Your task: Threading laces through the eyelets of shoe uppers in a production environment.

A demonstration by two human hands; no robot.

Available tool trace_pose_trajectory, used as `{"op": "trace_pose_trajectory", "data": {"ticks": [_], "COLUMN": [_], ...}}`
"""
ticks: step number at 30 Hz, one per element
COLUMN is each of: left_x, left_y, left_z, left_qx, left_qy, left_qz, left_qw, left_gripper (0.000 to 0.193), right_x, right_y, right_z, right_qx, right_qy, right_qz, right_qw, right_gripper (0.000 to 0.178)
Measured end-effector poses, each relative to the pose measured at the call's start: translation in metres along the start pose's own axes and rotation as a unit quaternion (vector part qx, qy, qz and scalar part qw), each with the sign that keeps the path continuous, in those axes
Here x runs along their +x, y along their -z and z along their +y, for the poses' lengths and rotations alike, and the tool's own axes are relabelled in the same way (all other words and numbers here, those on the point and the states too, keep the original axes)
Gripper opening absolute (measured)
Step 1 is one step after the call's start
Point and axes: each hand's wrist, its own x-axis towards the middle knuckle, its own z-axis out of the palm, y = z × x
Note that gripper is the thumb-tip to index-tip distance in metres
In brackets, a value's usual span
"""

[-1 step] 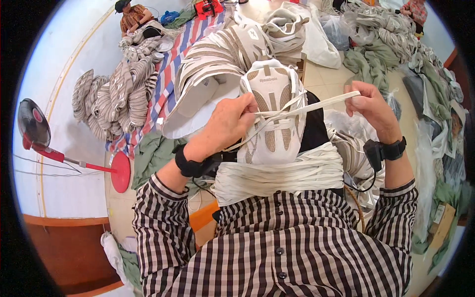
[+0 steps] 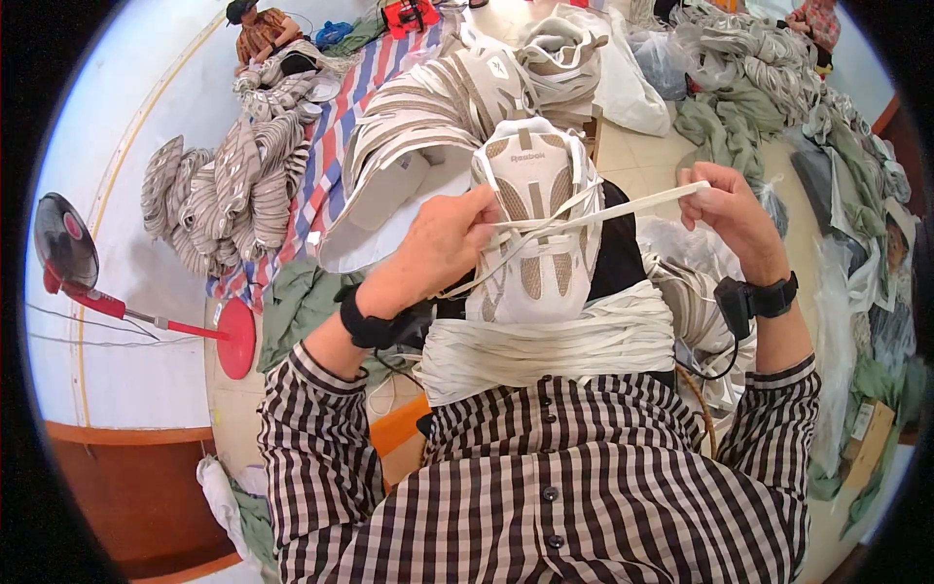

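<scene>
A white and beige shoe upper point(image 2: 545, 292) lies in front of me, its tongue pointing away. Flat cream shoelace point(image 2: 642, 203) crosses over its eyelet area, with a loose crossing in the middle. At the upper's left edge, my left hand point(image 2: 443, 243) pinches one length of lace between thumb and fingers. Out to the right, my right hand point(image 2: 722, 212) is closed on the other end, which stretches taut across the upper. A thick bundle of white laces point(image 2: 555, 341) rests across my lap, just below the upper.
Stacked shoe uppers point(image 2: 418, 112) curve behind the left hand, with another upper point(image 2: 564, 58) beside them. More bundles point(image 2: 233, 190) lie on striped sheeting at left, near a red-based fan point(image 2: 236, 336). Green cloth point(image 2: 730, 127) lies at right. A person point(image 2: 268, 39) sits far left.
My left hand has shifted very slightly to the left, still pinching the lace. The right hand and the upper look the same.
</scene>
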Motion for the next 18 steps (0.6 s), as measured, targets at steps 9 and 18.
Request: {"op": "trace_pose_trajectory", "data": {"ticks": [9,18], "left_x": [-0.094,-0.22], "left_y": [0.071,0.181], "left_z": [-0.023,-0.114], "left_qx": [0.134,0.124], "left_qy": [0.131,0.261], "left_qz": [0.03,0.175], "left_qw": [0.982,0.941], "left_gripper": [0.007,0.011], "right_x": [0.013,0.046], "right_y": [-0.038,-0.08], "right_z": [0.017,0.031], "right_qx": [-0.012,-0.091], "right_qy": [-0.045,-0.034], "right_qz": [0.033,-0.083], "right_qw": [0.998,0.992], "right_gripper": [0.029,0.021]}}
